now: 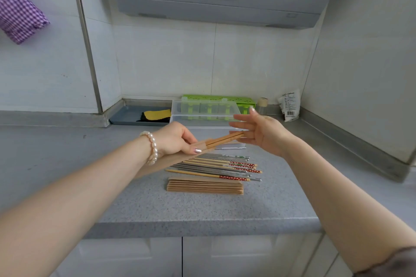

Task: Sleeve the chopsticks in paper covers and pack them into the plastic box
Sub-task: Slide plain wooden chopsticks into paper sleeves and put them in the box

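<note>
My left hand (177, 139) grips the mouth of a brown paper sleeve (173, 159) held above the counter. A pair of wooden chopsticks (225, 139) sticks partly out of that sleeve. My right hand (258, 130) has straight fingers, and its palm touches the chopsticks' far ends. Below lie several loose chopsticks (216, 167), steel ones and wooden ones with red patterned ends. A stack of brown paper sleeves (204, 186) sits in front of them. The clear plastic box (202, 110) stands open behind my hands.
A green holder (220, 99) stands behind the box by the wall. A grey tray (128, 117) with a yellow and black cloth is at the back left. A small jar (262, 104) and a white packet (290, 105) sit at the back right. The counter edge runs near me.
</note>
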Demonstrator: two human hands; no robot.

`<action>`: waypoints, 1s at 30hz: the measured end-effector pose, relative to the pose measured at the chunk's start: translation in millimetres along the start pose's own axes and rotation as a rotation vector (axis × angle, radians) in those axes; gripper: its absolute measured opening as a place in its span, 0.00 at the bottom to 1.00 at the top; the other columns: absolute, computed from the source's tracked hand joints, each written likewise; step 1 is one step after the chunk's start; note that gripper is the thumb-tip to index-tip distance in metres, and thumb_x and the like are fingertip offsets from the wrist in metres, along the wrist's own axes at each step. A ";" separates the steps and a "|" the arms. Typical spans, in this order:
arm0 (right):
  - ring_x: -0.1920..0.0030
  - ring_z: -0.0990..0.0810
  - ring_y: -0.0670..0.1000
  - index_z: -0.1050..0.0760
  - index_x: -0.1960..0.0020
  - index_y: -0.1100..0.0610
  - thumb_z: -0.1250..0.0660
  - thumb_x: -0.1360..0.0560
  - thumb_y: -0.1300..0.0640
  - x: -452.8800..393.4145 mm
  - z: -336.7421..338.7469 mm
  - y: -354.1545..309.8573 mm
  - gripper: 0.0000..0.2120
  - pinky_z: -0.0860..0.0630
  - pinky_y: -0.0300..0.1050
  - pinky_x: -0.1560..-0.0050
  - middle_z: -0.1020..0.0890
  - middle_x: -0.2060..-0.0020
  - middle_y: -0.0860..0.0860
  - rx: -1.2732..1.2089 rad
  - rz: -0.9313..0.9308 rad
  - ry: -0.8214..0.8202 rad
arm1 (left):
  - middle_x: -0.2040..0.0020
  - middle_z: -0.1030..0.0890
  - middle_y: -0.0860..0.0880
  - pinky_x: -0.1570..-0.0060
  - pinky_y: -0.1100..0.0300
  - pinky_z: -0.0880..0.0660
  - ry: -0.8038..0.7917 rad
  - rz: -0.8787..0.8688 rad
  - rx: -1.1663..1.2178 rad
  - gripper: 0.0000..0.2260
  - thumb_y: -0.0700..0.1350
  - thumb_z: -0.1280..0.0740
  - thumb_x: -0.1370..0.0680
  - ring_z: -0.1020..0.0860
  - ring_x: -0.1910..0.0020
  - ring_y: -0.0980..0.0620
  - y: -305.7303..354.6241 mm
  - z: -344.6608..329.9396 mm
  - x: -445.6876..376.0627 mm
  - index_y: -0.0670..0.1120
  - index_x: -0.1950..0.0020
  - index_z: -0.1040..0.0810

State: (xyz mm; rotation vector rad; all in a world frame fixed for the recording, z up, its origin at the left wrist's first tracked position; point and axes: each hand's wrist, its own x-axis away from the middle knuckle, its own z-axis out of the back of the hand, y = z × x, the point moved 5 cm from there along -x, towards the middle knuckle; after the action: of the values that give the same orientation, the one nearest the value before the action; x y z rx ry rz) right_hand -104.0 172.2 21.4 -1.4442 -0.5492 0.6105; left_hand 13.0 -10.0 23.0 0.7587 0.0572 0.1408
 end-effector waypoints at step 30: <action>0.67 0.16 0.51 0.19 0.56 0.63 0.31 0.27 0.63 11.3 9.3 17.3 0.04 0.20 0.41 0.64 0.15 0.64 0.55 -0.015 0.116 0.357 | 0.60 0.18 0.55 0.55 0.62 0.26 -0.017 0.039 0.033 0.03 0.43 0.27 0.30 0.23 0.57 0.55 -3.1 -3.8 -26.0 0.51 0.59 0.17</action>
State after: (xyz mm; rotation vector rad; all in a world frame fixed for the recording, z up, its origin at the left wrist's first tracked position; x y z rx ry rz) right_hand -103.0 187.1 4.5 -1.5637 -0.1903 0.4250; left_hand -12.8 -13.5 18.1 0.7940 0.0284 0.1713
